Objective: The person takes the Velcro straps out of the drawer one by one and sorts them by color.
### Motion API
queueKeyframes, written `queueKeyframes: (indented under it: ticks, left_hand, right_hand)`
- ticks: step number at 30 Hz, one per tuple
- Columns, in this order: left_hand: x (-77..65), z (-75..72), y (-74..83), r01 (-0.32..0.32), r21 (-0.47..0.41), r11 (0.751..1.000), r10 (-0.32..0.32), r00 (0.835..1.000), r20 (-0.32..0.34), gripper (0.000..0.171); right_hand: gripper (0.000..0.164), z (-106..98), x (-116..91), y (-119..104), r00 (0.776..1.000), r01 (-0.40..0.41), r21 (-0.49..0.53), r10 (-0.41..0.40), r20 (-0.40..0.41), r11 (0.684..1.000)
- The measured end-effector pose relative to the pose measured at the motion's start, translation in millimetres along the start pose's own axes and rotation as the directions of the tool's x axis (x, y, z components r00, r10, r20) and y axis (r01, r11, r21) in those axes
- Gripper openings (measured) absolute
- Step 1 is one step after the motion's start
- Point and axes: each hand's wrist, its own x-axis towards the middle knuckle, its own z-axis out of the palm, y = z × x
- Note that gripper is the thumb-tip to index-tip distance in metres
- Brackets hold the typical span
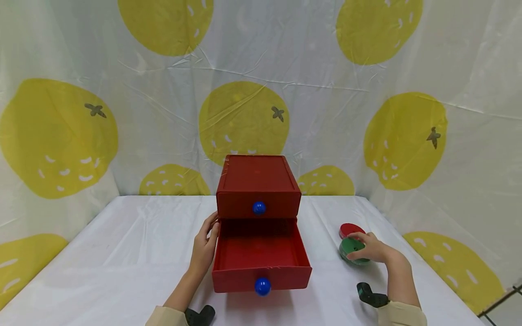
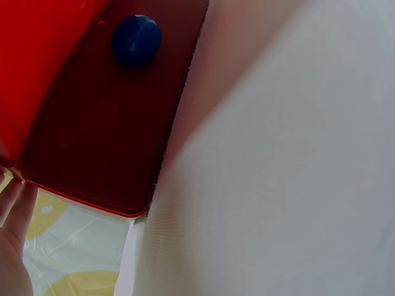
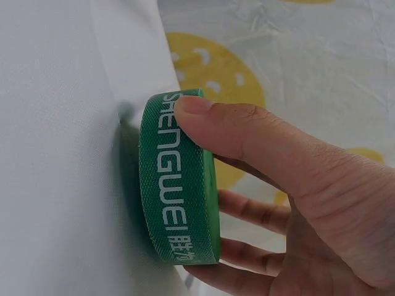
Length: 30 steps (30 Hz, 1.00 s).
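My right hand pinches a green roll of strap tape between thumb and fingers. White "SHENGWEI" lettering runs round the side of the roll in the right wrist view. It lies flat-side up, close over the white cloth. A red roll is just behind it. In the head view, my left hand rests along the left side of a red two-drawer box, fingers fairly straight. The box's lower drawer, with a blue knob, is pulled out and bare inside; the upper drawer is closed.
A white cloth covers the table. Behind and at the sides hangs a pale curtain with yellow fruit prints. Black wrist devices are worn on both forearms. The pulled-out drawer juts toward me between the hands.
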Motion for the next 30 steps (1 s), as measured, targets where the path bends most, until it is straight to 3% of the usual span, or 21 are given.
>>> queueKeyframes:
  ticks: [12,30]
  left_hand:
    - [0.4,0.1,-0.2,-0.013,-0.002,1.000,0.013,1.000,-0.005,0.035]
    - [0.1,0.0,-1.6,-0.007,-0.001,1.000,0.007,1.000,0.001,0.036]
  right_hand:
    - [0.071,1,-3,12,0.999,-0.017,0.036,0.018,-0.026,0.999]
    - [0.075,-1,-3,23,0.999,-0.040,0.009,0.040,-0.032,0.999]
